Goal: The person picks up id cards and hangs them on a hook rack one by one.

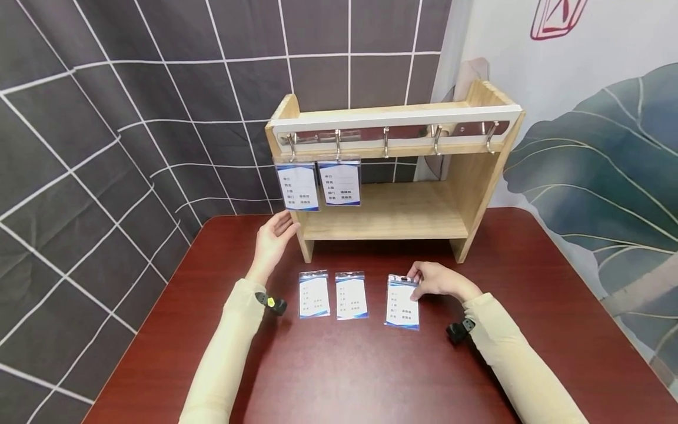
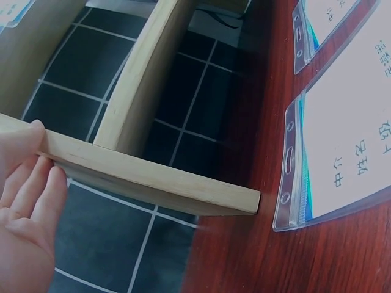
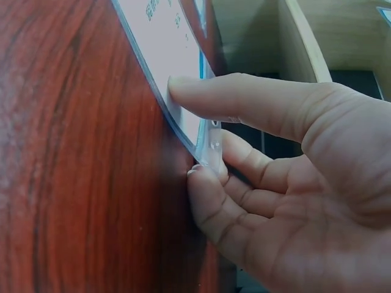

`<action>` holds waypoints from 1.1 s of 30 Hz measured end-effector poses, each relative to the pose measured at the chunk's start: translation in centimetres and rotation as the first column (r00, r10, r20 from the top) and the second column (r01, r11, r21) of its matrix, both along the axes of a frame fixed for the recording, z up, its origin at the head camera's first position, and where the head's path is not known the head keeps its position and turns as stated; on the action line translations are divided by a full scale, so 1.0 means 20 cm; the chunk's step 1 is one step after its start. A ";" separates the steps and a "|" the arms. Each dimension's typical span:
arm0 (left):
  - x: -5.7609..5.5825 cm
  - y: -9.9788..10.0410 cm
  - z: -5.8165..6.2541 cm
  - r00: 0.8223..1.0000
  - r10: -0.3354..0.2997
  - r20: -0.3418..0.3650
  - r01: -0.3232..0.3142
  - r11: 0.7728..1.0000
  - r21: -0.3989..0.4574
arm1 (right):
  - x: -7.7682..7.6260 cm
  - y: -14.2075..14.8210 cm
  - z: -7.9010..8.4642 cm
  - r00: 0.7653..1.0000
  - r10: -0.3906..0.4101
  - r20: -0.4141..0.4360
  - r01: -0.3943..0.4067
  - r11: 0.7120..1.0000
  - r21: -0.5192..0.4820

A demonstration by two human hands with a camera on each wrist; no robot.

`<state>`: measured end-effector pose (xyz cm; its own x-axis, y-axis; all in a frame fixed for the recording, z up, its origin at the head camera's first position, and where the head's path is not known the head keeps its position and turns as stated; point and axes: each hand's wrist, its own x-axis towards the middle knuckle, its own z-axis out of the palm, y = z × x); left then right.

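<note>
My left hand (image 1: 271, 242) holds the left side board of a small wooden shelf (image 1: 381, 221); in the left wrist view the thumb lies over the board's edge and the fingers (image 2: 38, 194) against its outer face. With thumb and fingers, my right hand (image 1: 438, 280) pinches the upper right edge of a badge in a clear plastic sleeve (image 1: 402, 303), low over the table. In the right wrist view the thumb presses on the badge's face (image 3: 177, 61) while the fingers are at its slotted top edge and behind it.
Two more badges, a left one (image 1: 314, 295) and a middle one (image 1: 352, 297), lie on the red-brown table (image 1: 339, 377). A left badge (image 1: 298, 187) and another badge (image 1: 340, 184) hang from metal hooks on the shelf's white rail (image 1: 397, 116). Further right, bare hooks (image 1: 437, 141) continue along it.
</note>
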<state>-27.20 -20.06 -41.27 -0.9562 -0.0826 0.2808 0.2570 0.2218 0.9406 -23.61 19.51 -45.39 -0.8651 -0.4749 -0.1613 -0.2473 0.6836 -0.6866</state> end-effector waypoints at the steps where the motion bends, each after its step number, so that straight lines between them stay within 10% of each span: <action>1: 0.00 0.00 0.00 1.000 0.003 0.002 -0.003 1.000 0.000 | 0.00 0.00 0.01 1.000 0.002 -0.002 -0.002 1.000 -0.006; 33: -0.01 0.00 0.02 1.000 -0.022 0.021 0.022 1.000 0.019 | 0.02 0.03 0.00 0.998 -0.056 -0.019 0.051 0.978 -0.201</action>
